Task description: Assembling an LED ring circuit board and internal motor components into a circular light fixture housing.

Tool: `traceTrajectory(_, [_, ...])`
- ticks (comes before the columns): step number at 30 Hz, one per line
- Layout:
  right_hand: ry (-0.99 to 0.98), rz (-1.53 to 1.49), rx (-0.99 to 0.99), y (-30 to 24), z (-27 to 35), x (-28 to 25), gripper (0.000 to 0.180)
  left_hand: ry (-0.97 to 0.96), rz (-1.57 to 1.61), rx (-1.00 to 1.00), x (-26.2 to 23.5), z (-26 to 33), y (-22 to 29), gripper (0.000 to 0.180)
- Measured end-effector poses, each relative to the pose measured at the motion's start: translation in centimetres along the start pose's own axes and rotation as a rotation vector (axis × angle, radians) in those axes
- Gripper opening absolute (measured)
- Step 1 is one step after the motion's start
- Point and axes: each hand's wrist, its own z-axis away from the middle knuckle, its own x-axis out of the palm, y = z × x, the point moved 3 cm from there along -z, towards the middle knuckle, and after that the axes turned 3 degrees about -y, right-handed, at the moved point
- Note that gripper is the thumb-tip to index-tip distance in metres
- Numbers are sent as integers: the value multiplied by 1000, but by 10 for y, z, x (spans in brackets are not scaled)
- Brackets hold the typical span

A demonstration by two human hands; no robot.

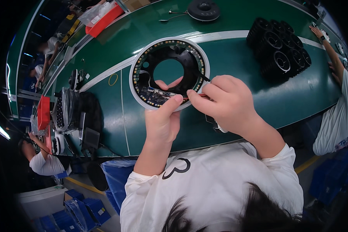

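Both hands over ring lamp (169, 73), left hand (163, 118) grip pinching its rim, right hand (225, 102) grip clenched on wire (202, 76)

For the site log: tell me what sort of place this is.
Most likely a factory assembly line. A long green conveyor belt carries a white ring with a circuit board and a stack of black round parts, while co-workers stand along it, with red parts bins nearby.

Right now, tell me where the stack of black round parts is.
In the head view, the stack of black round parts sits on the green table at the upper right, right of the white ring and beside a co-worker's arm.
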Motion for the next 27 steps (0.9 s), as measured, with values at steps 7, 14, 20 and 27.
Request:
traceTrajectory(7, [21,160,-66,-7,-3,-1,7,69,-3,-18,-8,1,-2,33])
traceTrajectory(14, [89,236,49,-10,-6,-3,6,44,-23,108,2,7,-4,42])
traceTrajectory(20, [19,92,48,-6,-10,-9,10,-1,-124,229,-6,1,-5,44])
traceTrajectory(27, [-88,-1211,709,69,8,32,27,-26,-137,205,-4,-1,7,45])
